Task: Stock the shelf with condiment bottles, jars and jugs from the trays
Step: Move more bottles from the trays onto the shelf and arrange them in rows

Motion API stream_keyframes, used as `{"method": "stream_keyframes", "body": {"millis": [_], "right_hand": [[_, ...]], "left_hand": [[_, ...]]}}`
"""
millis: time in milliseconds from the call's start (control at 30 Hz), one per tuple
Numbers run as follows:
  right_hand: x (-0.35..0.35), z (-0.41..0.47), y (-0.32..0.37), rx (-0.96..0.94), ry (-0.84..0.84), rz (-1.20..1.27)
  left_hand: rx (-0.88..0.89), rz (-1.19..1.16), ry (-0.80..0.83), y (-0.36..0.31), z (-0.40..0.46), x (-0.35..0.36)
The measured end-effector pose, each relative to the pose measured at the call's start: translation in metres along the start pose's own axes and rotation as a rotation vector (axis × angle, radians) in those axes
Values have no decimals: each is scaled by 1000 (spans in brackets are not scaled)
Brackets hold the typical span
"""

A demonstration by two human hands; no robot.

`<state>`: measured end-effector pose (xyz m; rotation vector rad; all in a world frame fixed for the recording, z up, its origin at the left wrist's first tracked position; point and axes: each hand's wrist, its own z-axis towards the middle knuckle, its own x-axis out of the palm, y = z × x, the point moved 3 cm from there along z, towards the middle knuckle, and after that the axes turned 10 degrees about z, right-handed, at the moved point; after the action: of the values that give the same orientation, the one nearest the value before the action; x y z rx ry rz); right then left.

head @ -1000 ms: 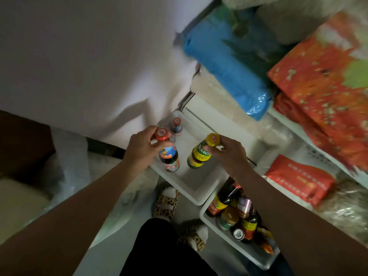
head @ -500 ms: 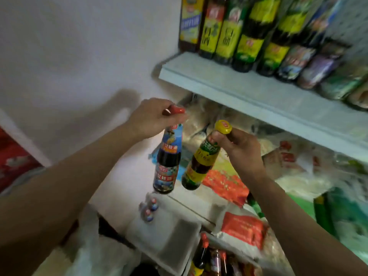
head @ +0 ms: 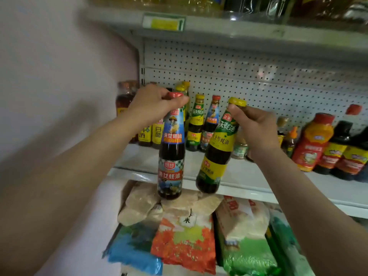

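Both dark bottles have risen to shelf (head: 249,176) height, hands pinching red-capped bottle (head: 171,154) and yellow-capped bottle (head: 217,152).

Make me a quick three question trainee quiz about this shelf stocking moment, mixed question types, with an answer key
1. True or false: the left hand grips the red-capped bottle by its base.
2. Which bottle hangs tilted?
A. the red-capped bottle
B. the yellow-capped bottle
3. Fill in: both bottles are held in front of the ___, not yet set down.

Key:
1. False; it grips near the cap.
2. B; the right hand pinches its neck.
3. shelf
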<state>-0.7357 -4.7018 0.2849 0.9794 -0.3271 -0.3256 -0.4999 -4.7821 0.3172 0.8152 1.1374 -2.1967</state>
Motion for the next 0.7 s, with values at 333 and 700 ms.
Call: {"method": "stream_keyframes", "body": {"millis": [333,700], "right_hand": [[-36,49,-60,56,-142,-347],[-34,82,-101,43,-24,-237]], "left_hand": [[12,139,-18,14,66,77],[-101,-80,-48,44,102,113]]}}
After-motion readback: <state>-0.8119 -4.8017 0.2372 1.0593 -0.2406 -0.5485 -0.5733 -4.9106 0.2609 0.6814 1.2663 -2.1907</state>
